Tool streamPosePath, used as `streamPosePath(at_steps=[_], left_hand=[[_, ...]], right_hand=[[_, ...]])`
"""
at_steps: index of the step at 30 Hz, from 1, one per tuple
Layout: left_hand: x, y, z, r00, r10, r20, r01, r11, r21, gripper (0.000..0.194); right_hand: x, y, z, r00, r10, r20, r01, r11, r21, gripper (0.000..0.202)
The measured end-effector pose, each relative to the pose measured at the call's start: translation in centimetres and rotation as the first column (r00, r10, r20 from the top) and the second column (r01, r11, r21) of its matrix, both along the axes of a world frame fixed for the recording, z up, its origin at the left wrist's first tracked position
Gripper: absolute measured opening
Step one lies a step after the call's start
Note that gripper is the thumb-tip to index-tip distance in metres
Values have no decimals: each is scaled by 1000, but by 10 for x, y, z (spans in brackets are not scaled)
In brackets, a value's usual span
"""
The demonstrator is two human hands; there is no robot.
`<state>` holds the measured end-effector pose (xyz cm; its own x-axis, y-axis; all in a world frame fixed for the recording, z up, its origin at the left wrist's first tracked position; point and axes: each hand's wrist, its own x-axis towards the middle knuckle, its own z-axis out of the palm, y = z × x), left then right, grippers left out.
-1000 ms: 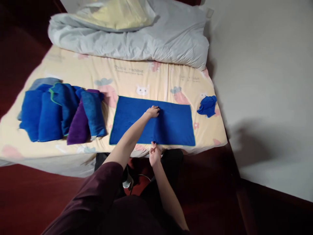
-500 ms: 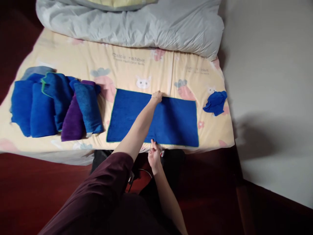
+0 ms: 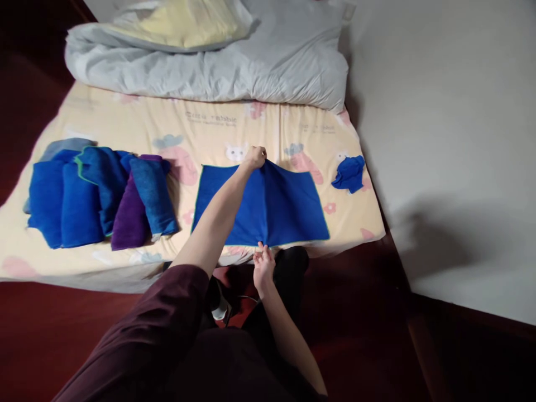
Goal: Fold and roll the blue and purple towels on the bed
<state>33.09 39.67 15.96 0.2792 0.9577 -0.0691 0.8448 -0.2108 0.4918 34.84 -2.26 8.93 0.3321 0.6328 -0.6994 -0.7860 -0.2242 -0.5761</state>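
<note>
A blue cloth [image 3: 293,206] with thin green edging lies spread near the front edge of the bed, raised into a ridge along its middle. My left hand [image 3: 255,157] reaches across it and pinches the middle of its far edge, lifted a little off the sheet. At the middle of the near edge, my right hand [image 3: 263,267] grips the cloth between thumb and fingertips. My left forearm covers part of the cloth's left half.
Several folded blue cloths [image 3: 81,206] and a purple one [image 3: 128,223] lie on the patterned sheet [image 3: 234,131] at left. A crumpled blue cloth [image 3: 349,174] lies at right. Behind is a rolled grey quilt [image 3: 201,75]; a wall [image 3: 439,139] stands at right.
The cloth has gone from flat to ridged along its middle, its sides drawn inward. My left hand has lifted its far edge; my right hand has closed on the near edge. The view has shifted.
</note>
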Motion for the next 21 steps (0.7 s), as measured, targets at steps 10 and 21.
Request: streamPosePath(at_steps=[10, 21], left_hand=[[-49, -51, 114, 888, 91, 450, -94, 995, -16, 9], [-129, -154, 244, 459, -123, 880, 72, 992, 101, 30]], right_hand=[[53, -44, 57, 833, -67, 549, 20, 996, 91, 57], [182, -35, 198, 334, -416, 846, 32, 902, 431, 58]])
